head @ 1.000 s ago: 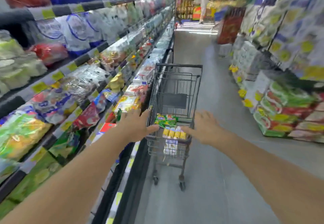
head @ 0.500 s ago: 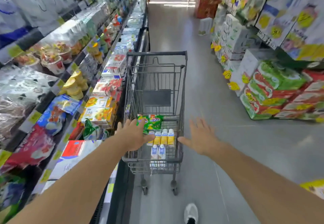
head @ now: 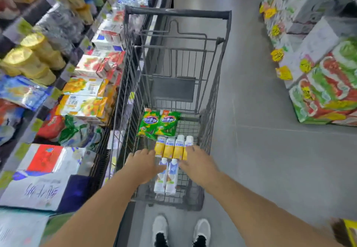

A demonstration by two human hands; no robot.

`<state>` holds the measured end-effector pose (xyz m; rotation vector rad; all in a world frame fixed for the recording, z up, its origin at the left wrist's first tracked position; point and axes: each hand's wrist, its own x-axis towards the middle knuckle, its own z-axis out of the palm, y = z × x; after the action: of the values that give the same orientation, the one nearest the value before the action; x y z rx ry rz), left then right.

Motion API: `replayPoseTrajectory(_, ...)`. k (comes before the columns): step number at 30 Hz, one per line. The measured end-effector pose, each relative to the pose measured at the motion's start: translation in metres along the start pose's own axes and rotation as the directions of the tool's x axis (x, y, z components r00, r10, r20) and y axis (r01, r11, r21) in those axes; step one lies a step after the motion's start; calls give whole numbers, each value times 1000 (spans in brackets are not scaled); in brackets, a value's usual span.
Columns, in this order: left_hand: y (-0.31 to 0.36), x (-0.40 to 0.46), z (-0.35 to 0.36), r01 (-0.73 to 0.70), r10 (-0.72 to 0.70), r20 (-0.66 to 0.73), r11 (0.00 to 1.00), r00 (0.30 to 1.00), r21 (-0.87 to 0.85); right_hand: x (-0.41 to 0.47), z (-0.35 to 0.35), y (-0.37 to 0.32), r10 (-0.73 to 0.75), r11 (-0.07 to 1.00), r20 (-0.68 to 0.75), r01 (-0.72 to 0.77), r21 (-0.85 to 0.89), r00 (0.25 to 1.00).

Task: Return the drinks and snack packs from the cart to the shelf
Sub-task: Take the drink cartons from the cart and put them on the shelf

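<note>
Yellow drink cartons point(head: 173, 148): four of them lie side by side on the wire floor of your cart, white caps pointing away from you, about midway along the basket.
White drink cartons point(head: 167, 178): two lie side by side just nearer you than the yellow row, caps touching or almost touching the yellow cartons' bases.
Green snack packs point(head: 158, 124): two lie flat and overlapping just beyond the yellow cartons, toward the basket's left side.
Your left hand point(head: 144, 164): it reaches into the basket, fingers loosely spread and open, over the left white carton and beside the leftmost yellow one; whether it touches either is lost in the blur.
Your right hand point(head: 197, 162): it is also inside the basket, open with fingers extended, at the rightmost yellow carton; nothing is gripped.
Cart point(head: 216, 84): a grey wire shopping cart, parked close against the shelf on your left, its handle bar at the far end.
Shelf point(head: 83, 84): the left-hand shelving holds boxed multipacks, yellow-lidded tubs and bagged goods.
Floor point(head: 260, 159): grey tiles; your white shoes point(head: 180, 229) stand just behind the cart.
Right-hand display point(head: 326, 92): stacked packs with yellow price tags, well apart from the cart.
</note>
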<state>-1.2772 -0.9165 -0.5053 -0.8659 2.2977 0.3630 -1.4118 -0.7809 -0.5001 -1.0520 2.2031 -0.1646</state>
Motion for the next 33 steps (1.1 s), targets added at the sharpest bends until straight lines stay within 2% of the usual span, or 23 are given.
replayPoseTrajectory(6,-14,96,77,24,-11,143,996,990,-87,78,78,19,158,969,133,-179,169,978)
replayPoseTrajectory(9,-20,134,110,0,19,190,995,982,-96,106,117,22,285,904,183,-328,276,941)
replayPoseTrajectory(12,-22,165,137,-16,42,230,994,972,-113,132,153,28,395,857,236,-449,254,888)
replayPoseTrajectory(15,-22,189,164,32,33,280,975,959,-222,151,179,34,477,803,264,-538,257,838)
replayPoseTrajectory(20,-17,202,183,198,-29,336,853,941,-483,167,212,38,501,737,281,-574,357,819)
replayPoseTrajectory(24,-21,206,187,244,-22,390,813,921,-529,169,220,36,557,656,277,-619,431,783)
replayPoseTrajectory(27,-26,208,191,335,-67,447,761,892,-555,168,217,38,570,610,326,-654,448,755)
replayPoseTrajectory(33,-26,194,182,451,-115,495,623,861,-639,159,205,32,456,712,351,-572,408,818)
